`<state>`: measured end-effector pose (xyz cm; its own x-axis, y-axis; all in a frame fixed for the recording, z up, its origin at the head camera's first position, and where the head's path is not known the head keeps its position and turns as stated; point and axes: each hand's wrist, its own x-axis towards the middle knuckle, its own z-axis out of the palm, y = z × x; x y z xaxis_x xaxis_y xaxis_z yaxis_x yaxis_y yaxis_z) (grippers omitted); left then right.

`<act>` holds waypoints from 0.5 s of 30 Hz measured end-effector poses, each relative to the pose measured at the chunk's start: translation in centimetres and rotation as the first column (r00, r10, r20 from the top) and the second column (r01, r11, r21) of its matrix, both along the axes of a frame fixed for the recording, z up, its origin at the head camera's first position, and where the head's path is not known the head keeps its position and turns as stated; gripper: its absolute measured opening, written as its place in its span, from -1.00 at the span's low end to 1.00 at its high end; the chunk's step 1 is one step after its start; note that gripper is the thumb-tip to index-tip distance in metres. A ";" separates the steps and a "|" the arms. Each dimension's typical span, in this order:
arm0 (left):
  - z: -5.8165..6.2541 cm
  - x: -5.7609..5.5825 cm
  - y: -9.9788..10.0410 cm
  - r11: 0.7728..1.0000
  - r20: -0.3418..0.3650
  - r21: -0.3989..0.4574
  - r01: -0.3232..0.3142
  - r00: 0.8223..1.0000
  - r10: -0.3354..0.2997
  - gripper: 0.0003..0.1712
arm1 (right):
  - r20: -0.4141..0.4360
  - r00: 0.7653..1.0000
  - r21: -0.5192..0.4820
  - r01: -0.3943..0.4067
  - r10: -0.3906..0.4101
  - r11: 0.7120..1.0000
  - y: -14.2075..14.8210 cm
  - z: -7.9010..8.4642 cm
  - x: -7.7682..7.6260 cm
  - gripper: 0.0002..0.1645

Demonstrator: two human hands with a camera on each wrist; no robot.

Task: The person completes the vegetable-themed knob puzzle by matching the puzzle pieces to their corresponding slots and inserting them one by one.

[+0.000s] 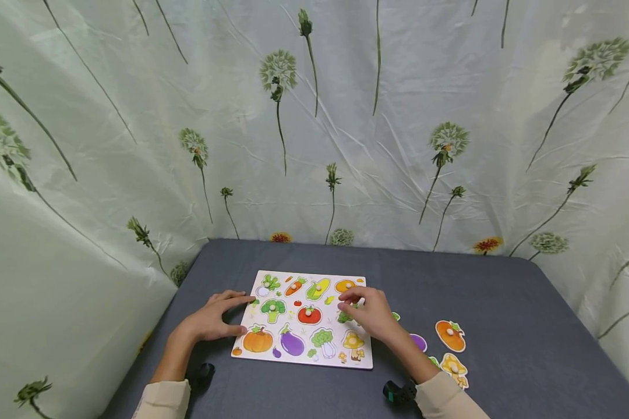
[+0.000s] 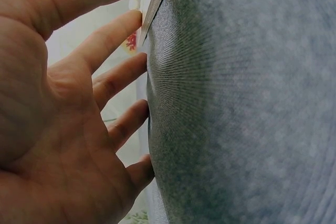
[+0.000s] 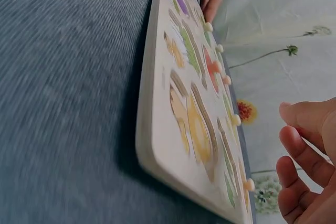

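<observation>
A white wooden peg puzzle board (image 1: 293, 360) with printed vegetables lies on the dark cloth. Knobbed pieces sit in its upper part, among them a carrot (image 1: 295, 287), a corn cob (image 1: 317, 289), a broccoli (image 1: 274, 314) and a tomato (image 1: 310, 318). My left hand (image 1: 209, 319) rests at the board's left edge, thumb and index finger spread apart and touching it. Over the board's right side hovers my right hand (image 1: 371, 313), fingers loosely bent. In the right wrist view nothing shows between its fingertips (image 3: 292, 136).
To the right of the board lie loose pieces: an orange pumpkin (image 1: 450, 336), a yellow mushroom (image 1: 453, 368), a purple piece (image 1: 419, 342) and green ones partly hidden by the right forearm. A flower-patterned curtain (image 1: 346, 128) hangs behind the table (image 1: 529, 349).
</observation>
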<state>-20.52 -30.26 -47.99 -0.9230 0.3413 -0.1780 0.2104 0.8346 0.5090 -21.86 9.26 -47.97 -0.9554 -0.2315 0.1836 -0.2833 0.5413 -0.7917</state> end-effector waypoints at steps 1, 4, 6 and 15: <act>0.0 0.0 0.0 1.000 0.001 0.001 0.001 1.000 -0.001 -0.10 | -0.001 1.000 0.006 0.008 -0.008 1.000 0.3 0.0 0.0 -0.89; -0.1 0.0 0.0 1.000 0.004 0.003 0.000 1.000 0.000 -0.10 | 0.003 1.000 0.023 0.028 -0.028 0.999 1.1 0.2 0.2 -0.89; -0.1 -0.1 0.0 1.000 0.005 0.001 0.001 1.000 -0.001 -0.10 | 0.002 0.999 0.037 0.037 -0.037 0.999 1.6 0.2 0.3 -0.89; -0.2 -0.1 -0.1 1.000 -0.005 0.004 0.006 1.000 -0.006 -0.09 | -0.023 0.997 0.076 0.069 -0.068 0.995 4.1 0.3 0.4 -0.86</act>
